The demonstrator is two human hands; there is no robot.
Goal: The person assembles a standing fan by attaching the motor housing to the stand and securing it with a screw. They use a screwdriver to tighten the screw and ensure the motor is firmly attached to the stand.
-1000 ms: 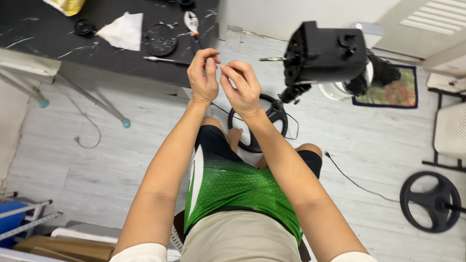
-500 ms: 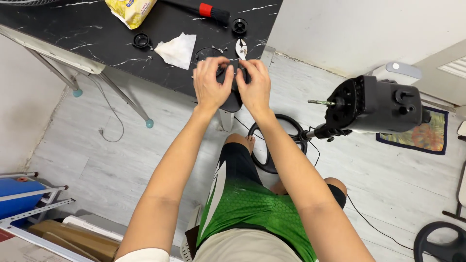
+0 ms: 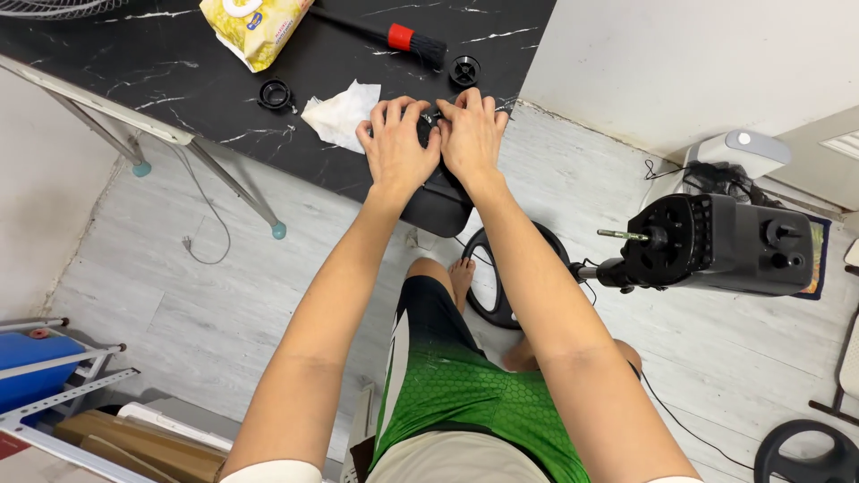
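Both hands have come down to the bench (image 3: 179, 80). The left hand (image 3: 396, 152) and right hand (image 3: 472, 139) press side by side on a black round part (image 3: 438, 201) at the bench's edge, fingers curled over it, just beside the white tissue (image 3: 340, 112).

Single head-worn view, looking steeply down, close over black table (image 3: 161, 80) edge
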